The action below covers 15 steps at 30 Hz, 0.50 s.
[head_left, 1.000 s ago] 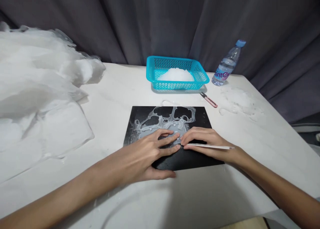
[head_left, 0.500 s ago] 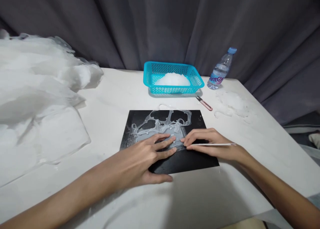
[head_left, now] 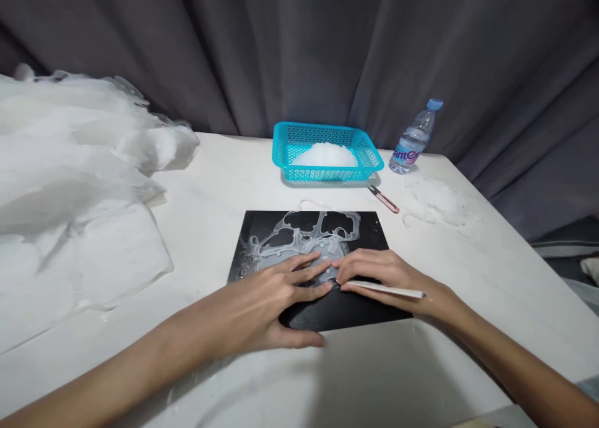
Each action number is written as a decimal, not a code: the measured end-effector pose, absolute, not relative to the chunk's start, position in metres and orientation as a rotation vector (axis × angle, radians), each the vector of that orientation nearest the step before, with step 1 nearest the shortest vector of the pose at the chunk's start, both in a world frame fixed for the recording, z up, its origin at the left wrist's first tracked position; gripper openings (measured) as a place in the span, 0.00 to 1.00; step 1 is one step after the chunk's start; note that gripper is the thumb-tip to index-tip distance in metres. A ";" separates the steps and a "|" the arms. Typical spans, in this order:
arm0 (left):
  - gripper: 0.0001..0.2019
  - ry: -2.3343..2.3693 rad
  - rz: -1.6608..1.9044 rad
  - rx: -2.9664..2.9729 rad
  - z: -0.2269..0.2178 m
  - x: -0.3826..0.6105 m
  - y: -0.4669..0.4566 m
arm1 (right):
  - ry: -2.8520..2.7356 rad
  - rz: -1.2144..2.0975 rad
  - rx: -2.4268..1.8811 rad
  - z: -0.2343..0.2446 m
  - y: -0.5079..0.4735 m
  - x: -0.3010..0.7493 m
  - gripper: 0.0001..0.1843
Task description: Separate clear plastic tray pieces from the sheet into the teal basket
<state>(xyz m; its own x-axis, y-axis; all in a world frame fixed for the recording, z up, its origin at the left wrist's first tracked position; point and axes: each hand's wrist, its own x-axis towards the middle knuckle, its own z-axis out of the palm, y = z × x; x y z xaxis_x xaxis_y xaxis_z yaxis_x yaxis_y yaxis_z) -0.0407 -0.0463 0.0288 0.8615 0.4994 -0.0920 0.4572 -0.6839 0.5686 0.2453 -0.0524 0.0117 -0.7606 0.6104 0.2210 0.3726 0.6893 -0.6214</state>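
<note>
A translucent white sheet with looping cut-out edges (head_left: 306, 238) lies on a black rectangular board (head_left: 349, 309). My left hand (head_left: 281, 291) rests on it, fingers spread, the fingertips pressing the sheet while the thumb lies on the table below the board. Between the fingers of my right hand (head_left: 384, 271) is a slim white pen-like tool (head_left: 388, 287), its back end pointing right. Its tip is down by the sheet's lower right edge, close to my left fingertips; I cannot make out the tip's shape.
Behind the board stands a turquoise basket (head_left: 332, 173) holding a white heap. Pink-handled thread snips (head_left: 384, 199), a water bottle (head_left: 414, 142) and white scraps (head_left: 435, 200) are to the right. A big pile of filmy white material (head_left: 93, 166) covers the table's left side.
My right hand has shifted slightly left and down along the sheet's edge, and the tool's back end has swung downward. My left hand stays pressed on the sheet. The view has tilted slightly.
</note>
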 end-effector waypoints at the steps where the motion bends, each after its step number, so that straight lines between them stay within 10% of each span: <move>1: 0.37 0.707 0.067 2.429 0.029 -0.041 -0.047 | -2.530 0.643 -0.744 0.008 -0.053 0.243 0.09; 7: 0.33 0.786 0.097 2.333 0.025 -0.047 -0.046 | -2.647 -0.082 -0.589 -0.007 -0.055 0.233 0.14; 15: 0.31 0.749 0.184 2.315 0.016 -0.052 -0.048 | -2.148 0.634 -1.031 0.016 -0.006 0.227 0.13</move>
<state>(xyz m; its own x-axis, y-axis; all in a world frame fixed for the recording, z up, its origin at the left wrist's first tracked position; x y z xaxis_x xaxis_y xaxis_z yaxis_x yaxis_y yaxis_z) -0.0523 -0.0475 0.0161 0.8238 0.5623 -0.0718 0.4650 -0.5979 0.6529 0.2271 -0.0065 0.0161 -0.4688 0.8094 0.3537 0.4873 0.5710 -0.6607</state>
